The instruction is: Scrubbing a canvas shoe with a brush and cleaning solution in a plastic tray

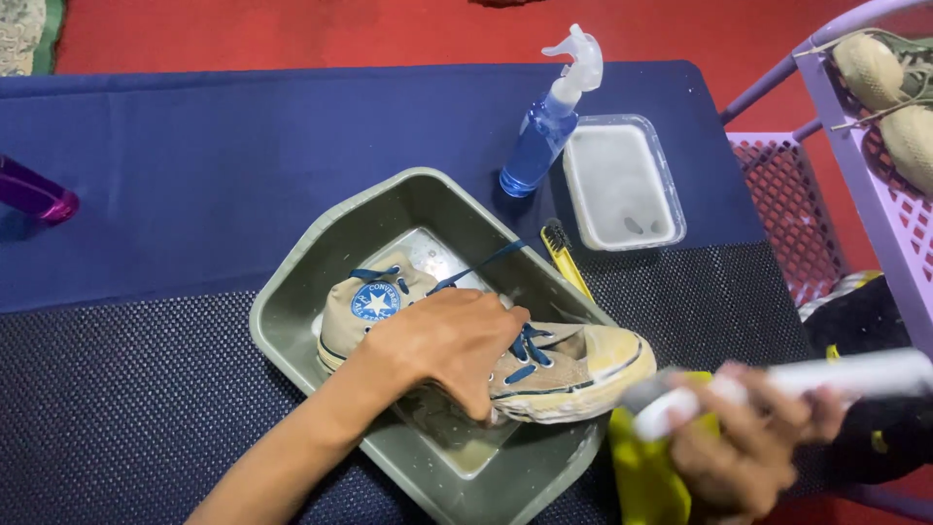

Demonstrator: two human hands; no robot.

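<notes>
Head camera looks down on a grey-green plastic basin [292, 321] set on a dark mat, with a tan high-top canvas sneaker [573, 365] lying on its side across it, its toe over the basin's right rim. The left hand [447, 340] lies over the sneaker's middle, fingers curled down around the upper and gripping it near the blue laces [530, 350]. The right hand [748, 437], blurred at the lower right, has its fingers closed around a white-handled brush [836, 374]; the brush end sits just beside the sneaker's toe cap, and whether it touches is too blurred to tell. A yellow cloth or glove [641, 476] shows under that hand.

Judging from how things lie, the cleaning looks underway but not finished: the rubber toe cap and sole edge look wet and whitish, perhaps soapy, while the canvas is dingy and the sole rim carries dark marks. The laces are not removed.

Behind the basin stand a blue spray bottle [539, 136], a clear rectangular tub of cloudy liquid [622, 180], and a yellow toothbrush [564, 258] leaning on the basin rim. A lilac rack [855, 126] at right holds another pair of shoes [889, 87].
</notes>
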